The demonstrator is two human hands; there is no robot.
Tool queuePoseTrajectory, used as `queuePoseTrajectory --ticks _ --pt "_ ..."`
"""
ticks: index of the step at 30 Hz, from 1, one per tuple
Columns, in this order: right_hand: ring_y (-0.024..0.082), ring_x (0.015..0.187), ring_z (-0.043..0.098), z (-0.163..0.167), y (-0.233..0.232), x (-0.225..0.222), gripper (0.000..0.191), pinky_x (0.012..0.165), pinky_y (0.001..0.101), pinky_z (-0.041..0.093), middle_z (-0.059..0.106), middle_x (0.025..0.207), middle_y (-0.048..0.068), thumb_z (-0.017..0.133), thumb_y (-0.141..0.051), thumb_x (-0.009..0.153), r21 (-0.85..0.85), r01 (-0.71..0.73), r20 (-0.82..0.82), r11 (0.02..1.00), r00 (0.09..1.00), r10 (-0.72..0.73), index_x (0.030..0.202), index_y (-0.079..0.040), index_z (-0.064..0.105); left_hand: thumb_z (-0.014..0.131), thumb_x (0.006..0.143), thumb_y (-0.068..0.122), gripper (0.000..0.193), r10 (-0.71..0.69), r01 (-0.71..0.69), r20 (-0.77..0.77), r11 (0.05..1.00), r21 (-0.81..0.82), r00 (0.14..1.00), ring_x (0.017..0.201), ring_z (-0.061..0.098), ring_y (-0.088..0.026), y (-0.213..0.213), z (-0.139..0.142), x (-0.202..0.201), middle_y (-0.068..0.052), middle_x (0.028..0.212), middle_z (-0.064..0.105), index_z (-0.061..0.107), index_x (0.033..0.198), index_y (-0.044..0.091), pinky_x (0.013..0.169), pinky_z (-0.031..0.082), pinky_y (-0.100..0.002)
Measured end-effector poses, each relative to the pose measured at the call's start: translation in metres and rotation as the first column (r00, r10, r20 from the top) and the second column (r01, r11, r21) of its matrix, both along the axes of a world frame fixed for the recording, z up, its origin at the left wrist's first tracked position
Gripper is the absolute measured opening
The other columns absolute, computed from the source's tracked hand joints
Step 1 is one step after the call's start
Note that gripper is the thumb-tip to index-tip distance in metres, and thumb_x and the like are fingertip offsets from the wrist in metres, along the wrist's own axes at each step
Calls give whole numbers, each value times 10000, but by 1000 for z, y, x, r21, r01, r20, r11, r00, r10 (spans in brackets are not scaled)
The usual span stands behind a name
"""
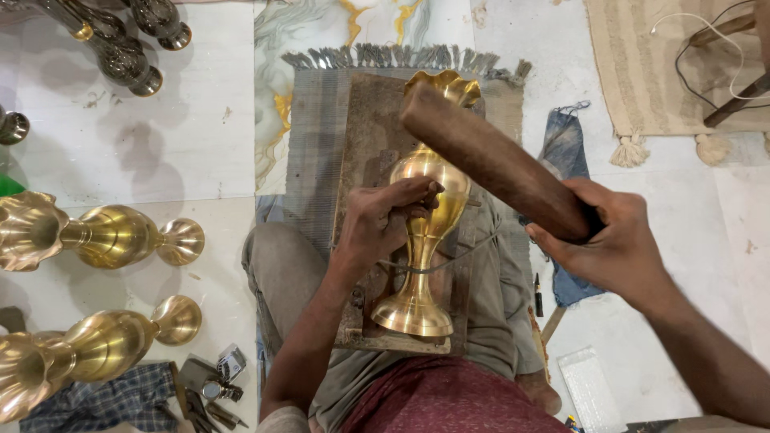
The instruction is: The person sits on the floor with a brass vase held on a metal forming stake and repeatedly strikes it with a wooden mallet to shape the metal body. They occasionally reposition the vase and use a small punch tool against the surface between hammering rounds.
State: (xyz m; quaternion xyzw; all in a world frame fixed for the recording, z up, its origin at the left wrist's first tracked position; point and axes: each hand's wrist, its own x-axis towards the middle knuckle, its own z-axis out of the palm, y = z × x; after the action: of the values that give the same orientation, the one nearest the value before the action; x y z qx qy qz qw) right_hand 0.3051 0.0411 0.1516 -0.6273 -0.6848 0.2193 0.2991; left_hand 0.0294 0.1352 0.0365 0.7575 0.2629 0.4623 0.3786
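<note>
The left hand [383, 220] pinches a small tool against the shiny brass vase [423, 232] lying on the wooden board [369, 144] over the lap, the right hand [605, 232] grips a wooden mallet [489, 160] raised above it, and no marks show on the vase yet.

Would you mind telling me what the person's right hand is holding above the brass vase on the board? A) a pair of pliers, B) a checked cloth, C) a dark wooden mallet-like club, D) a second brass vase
C: the right hand grips the end of a thick, dark wooden club raised at a slant over the brass vase, while the left hand rests on the vase's belly.
</note>
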Motion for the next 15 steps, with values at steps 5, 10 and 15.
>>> queuePoseTrajectory --ticks 5,10,15 --pt "112 539 575 39 13 -11 254 466 302 462 644 621 94 820 -137 788 -226 43 37 973 999 -36 986 -43 693 665 898 -140 417 10 -9 -24 999 39 1000 995 801 -194 6 -16 4 -107 1166 784 714 1258 64 864 695 -286" --pt "194 468 600 63 31 -18 270 461 376 448 654 588 82 809 -104 699 -308 -11 408 951 902 142 925 -80 664 680 900 -86 343 88 -96 74 988 118 993 931 798 -195 -1 -26 10 -105 1104 779 700 1214 50 825 689 -290" --pt "237 490 643 68 41 -28 221 499 408 502 675 633 69 753 -161 806 -397 82 694 914 678 241 983 -120 627 656 943 -52 233 266 -272 74 959 86 961 744 785 -146 -14 -28 21 -69 942 805 745 1117 75 680 665 -260"
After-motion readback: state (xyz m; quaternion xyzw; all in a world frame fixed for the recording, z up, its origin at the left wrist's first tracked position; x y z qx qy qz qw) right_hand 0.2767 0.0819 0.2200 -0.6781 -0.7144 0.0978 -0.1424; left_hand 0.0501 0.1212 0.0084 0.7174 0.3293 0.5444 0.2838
